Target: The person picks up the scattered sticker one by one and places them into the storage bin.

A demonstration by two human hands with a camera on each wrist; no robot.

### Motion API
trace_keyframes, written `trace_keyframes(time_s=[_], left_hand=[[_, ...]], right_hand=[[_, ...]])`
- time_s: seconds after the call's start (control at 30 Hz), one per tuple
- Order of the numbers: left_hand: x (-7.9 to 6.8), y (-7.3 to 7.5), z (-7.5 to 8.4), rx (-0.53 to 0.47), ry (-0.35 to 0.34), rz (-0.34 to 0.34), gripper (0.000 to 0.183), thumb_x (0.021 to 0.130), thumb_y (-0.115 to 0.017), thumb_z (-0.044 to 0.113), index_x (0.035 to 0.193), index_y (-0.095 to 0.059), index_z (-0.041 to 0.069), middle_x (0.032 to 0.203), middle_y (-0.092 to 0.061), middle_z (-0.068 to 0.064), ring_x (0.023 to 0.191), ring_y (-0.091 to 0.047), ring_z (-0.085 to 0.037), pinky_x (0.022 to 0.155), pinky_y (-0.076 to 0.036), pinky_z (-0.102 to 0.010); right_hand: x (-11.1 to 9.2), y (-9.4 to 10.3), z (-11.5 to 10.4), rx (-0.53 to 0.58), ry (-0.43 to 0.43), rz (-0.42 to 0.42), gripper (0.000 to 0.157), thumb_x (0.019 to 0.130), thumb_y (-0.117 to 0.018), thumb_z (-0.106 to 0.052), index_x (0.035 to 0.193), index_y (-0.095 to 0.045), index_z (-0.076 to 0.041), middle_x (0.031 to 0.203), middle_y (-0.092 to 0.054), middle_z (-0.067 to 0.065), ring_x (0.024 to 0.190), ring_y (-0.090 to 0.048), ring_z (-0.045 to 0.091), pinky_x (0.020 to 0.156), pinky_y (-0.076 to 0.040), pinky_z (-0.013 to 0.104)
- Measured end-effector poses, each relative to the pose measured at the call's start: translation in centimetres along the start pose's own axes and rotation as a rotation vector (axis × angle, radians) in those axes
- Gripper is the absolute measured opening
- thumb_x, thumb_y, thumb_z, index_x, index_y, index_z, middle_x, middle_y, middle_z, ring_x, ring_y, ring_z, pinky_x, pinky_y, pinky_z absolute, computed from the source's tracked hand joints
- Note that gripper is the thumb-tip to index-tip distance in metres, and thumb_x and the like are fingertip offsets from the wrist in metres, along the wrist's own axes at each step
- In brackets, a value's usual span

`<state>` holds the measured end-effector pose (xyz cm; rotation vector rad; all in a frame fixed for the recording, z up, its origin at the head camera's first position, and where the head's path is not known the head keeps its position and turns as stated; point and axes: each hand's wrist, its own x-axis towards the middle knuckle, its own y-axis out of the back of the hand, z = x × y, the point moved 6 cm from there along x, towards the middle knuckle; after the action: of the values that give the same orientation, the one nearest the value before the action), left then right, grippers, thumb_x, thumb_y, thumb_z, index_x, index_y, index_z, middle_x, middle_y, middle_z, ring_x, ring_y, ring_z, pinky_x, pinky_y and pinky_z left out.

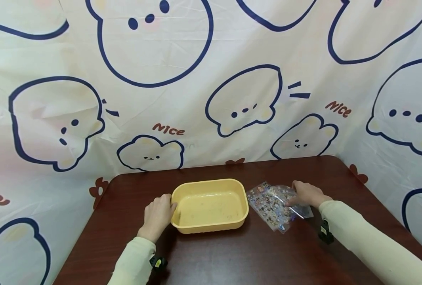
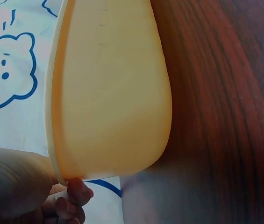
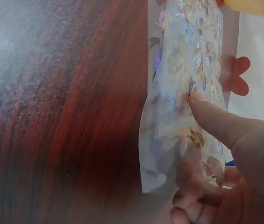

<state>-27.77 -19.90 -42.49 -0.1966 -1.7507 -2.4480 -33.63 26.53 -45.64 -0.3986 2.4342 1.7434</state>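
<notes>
Gripping a tray (image 1: pixel 211 228), the left hand (image 1: pixel 156 214) hides some rim (image 2: pixel 49 116) while the right hand (image 1: pixel 308 194) pinches packets (image 1: pixel 272 205), fingers (image 3: pixel 190 179) blurred beneath.

The tub (image 1: pixel 211 206) looks smooth plastic, the printed packets (image 1: pixel 268 204) glossy clear film, the table (image 1: pixel 239 257) polished wood-grain.

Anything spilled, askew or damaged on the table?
Only the clear patterned packets look untidy: they overlap at differing angles right of the yellow basin, with the right hand pinching one. The basin stands upright, gripped by the left hand. No spill or obvious damage shows.
</notes>
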Motion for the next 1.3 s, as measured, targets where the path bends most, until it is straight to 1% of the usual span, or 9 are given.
trace_keyframes(time_s=[0.17,0.3,0.43,0.53,0.7,0.8,1.03,1.17,1.3], left_hand=[[0.1,0.0,0.1,0.003,0.003,-0.002,0.019,0.095,-0.069,0.021,0.089,-0.067,0.003,0.065,-0.059,-0.007,0.054,-0.055,-0.019,0.049,-0.041,-0.035],[0.1,-0.1,0.0,0.005,0.009,-0.011,0.019,0.095,-0.069,0.021,0.091,-0.067,0.003,0.067,-0.061,-0.008,0.054,-0.056,-0.019,0.05,-0.042,-0.036],[0.1,-0.2,-0.1,0.004,0.015,-0.013,0.018,0.096,-0.069,0.021,0.093,-0.068,0.003,0.067,-0.061,-0.008,0.055,-0.056,-0.019,0.05,-0.042,-0.036],[0.0,-0.2,-0.1,0.001,0.017,-0.011,0.018,0.095,-0.069,0.02,0.093,-0.068,0.002,0.068,-0.061,-0.008,0.055,-0.056,-0.019,0.05,-0.043,-0.036],[0.0,-0.1,-0.1,-0.004,0.014,-0.004,0.018,0.095,-0.069,0.02,0.094,-0.068,0.002,0.069,-0.062,-0.009,0.056,-0.056,-0.02,0.051,-0.043,-0.037],[0.1,-0.2,-0.1,-0.003,0.009,-0.003,0.019,0.095,-0.069,0.02,0.096,-0.069,0.002,0.07,-0.063,-0.01,0.057,-0.057,-0.02,0.051,-0.044,-0.037],[0.0,-0.2,-0.2,0.003,0.0,0.013,0.021,0.095,-0.069,0.021,0.1,-0.069,0.001,0.075,-0.068,-0.013,0.059,-0.061,-0.023,0.051,-0.045,-0.041],[0.0,-0.2,-0.2,0.007,-0.002,0.01,0.023,0.095,-0.069,0.022,0.103,-0.07,0.001,0.078,-0.07,-0.015,0.06,-0.062,-0.024,0.052,-0.046,-0.042],[-0.1,-0.2,-0.2,0.012,-0.002,0.0,0.024,0.096,-0.068,0.022,0.106,-0.069,0.0,0.08,-0.071,-0.016,0.06,-0.063,-0.024,0.052,-0.047,-0.041]], right_hand=[[0.2,-0.2,0.7,0.007,0.001,0.0,0.077,0.079,-0.085,-0.041,0.128,-0.053,0.009,0.115,-0.066,0.025,0.088,-0.063,0.028,0.072,-0.052,0.045],[0.2,-0.1,0.7,0.012,0.01,0.011,0.079,0.08,-0.085,-0.037,0.132,-0.051,0.012,0.124,-0.063,0.03,0.1,-0.064,0.036,0.083,-0.053,0.053],[-0.1,0.1,0.4,0.046,0.025,-0.001,0.073,0.083,-0.081,-0.029,0.133,-0.05,0.014,0.129,-0.059,0.034,0.108,-0.062,0.041,0.09,-0.051,0.057],[-0.3,0.2,0.4,0.074,0.044,-0.015,0.063,0.087,-0.075,-0.022,0.133,-0.05,0.013,0.129,-0.058,0.034,0.102,-0.064,0.038,0.087,-0.052,0.054],[-0.4,0.6,0.6,0.1,0.081,0.003,0.038,0.095,-0.064,-0.013,0.123,-0.056,0.011,0.113,-0.062,0.027,0.078,-0.06,0.023,0.069,-0.05,0.039],[-0.5,1.1,0.7,0.112,0.093,0.029,0.027,0.095,-0.061,-0.009,0.114,-0.058,0.009,0.103,-0.062,0.022,0.077,-0.056,0.023,0.067,-0.046,0.037],[-0.8,1.8,0.8,0.115,0.115,0.077,0.017,0.092,-0.066,-0.008,0.096,-0.055,0.004,0.087,-0.058,0.014,0.075,-0.055,0.023,0.065,-0.045,0.037],[-0.9,1.9,1.1,0.2,0.138,0.094,0.019,0.09,-0.069,-0.007,0.085,-0.053,-0.001,0.074,-0.052,0.006,0.065,-0.05,0.018,0.058,-0.042,0.033],[-0.9,2.0,1.5,0.262,0.167,0.106,0.017,0.09,-0.069,-0.006,0.079,-0.056,-0.003,0.07,-0.055,0.003,0.061,-0.05,0.014,0.055,-0.042,0.032]])
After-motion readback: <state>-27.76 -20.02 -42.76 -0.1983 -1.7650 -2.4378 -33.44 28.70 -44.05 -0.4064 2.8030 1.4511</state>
